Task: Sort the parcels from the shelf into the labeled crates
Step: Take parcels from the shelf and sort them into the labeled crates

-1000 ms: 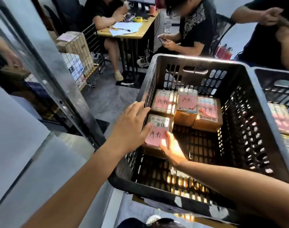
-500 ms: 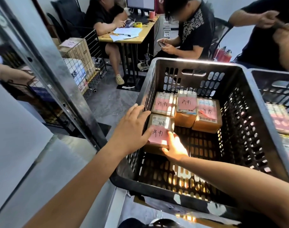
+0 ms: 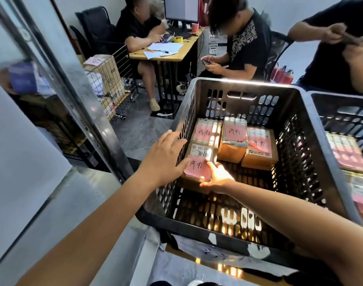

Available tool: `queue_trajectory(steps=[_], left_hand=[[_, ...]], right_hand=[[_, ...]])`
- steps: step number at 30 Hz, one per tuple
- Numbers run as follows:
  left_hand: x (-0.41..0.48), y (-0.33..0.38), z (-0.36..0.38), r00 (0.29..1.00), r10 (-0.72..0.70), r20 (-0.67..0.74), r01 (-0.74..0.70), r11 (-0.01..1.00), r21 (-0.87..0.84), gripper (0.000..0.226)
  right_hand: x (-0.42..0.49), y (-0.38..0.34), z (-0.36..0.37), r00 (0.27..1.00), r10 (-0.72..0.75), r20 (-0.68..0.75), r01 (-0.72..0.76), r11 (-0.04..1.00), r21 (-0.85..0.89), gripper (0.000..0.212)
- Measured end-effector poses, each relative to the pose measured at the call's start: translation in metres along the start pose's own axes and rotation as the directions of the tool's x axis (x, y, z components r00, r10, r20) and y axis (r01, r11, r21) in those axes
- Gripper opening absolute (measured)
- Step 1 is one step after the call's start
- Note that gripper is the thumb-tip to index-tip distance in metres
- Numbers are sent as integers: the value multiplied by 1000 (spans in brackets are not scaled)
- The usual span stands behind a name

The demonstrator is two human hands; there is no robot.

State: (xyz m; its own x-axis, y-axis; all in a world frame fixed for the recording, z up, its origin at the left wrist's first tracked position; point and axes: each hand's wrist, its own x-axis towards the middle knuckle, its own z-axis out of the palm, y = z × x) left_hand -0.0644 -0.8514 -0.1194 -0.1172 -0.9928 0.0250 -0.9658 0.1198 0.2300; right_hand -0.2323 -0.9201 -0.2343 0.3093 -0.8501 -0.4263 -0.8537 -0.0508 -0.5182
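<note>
A black slotted crate (image 3: 246,84) holds three brown parcels with pink notes along its far side: one (image 3: 206,133) on the left, one (image 3: 234,137) in the middle, one (image 3: 259,145) on the right. A fourth parcel (image 3: 199,155) with a pink note lies in front of them by the left wall. My left hand (image 3: 162,159) reaches over the crate's left wall with straight, spread fingers, its thumb touching the note. My right hand (image 3: 217,176), inside the crate, grips that parcel's near right corner.
A second black crate (image 3: 341,98) with parcels adjoins on the right. The shelf's metal post (image 3: 73,96) slants on the left. A wire cart (image 3: 114,83) with boxes stands beyond it. Two people sit by a desk (image 3: 168,50); a third stands at far right.
The fourth parcel has slid slightly toward the back row, with both hands staying on it. The view has tilted up a little.
</note>
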Motion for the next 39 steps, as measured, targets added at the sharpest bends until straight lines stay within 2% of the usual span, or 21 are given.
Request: queue_trajectory(steps=[2,7,13,17,21,24,26,28,29,31,33,39], left_hand=[[-1,0,-2,1000,-2,8,2,1000,0,57],[-10,8,-11,1000,-11,-12,11,1000,-17,51],[-49,36,-19,987,-140,-78,140,990,-3,52],[-94,56,-25,931,-312,-191,312,950,-28,55],[-171,75,-20,813,-503,-293,505,860,-75,55],[-238,90,-6,724,-604,-334,611,786,-95,54],[-287,107,1,641,-691,-335,701,705,-112,56],[-330,120,9,567,-746,-349,759,638,-130,66],[-351,126,11,522,-770,-368,787,601,-140,69],[-392,142,11,415,-821,-392,849,504,-157,61],[-428,154,13,345,-842,-414,885,439,-155,55],[-529,191,18,131,-898,-419,963,215,-160,56]], right_hand=[[-8,-7,-14,999,-47,7,48,995,-93,82],[-35,-20,-52,961,-248,-121,222,955,-196,81],[-82,-30,-82,850,-485,-206,425,862,-276,80],[-120,-43,-84,754,-628,-193,558,767,-318,78],[-170,-56,-70,628,-771,-106,710,623,-330,77],[-205,-66,-47,549,-836,0,807,530,-261,76],[-228,-74,-20,493,-868,67,857,470,-211,75],[-251,-81,7,428,-897,113,898,408,-162,74],[-263,-85,20,392,-908,146,918,374,-133,74],[-290,-95,46,325,-919,223,946,316,-77,73],[-314,-104,67,249,-927,282,968,250,-32,72],[-392,-131,131,29,-920,390,993,72,95,72]])
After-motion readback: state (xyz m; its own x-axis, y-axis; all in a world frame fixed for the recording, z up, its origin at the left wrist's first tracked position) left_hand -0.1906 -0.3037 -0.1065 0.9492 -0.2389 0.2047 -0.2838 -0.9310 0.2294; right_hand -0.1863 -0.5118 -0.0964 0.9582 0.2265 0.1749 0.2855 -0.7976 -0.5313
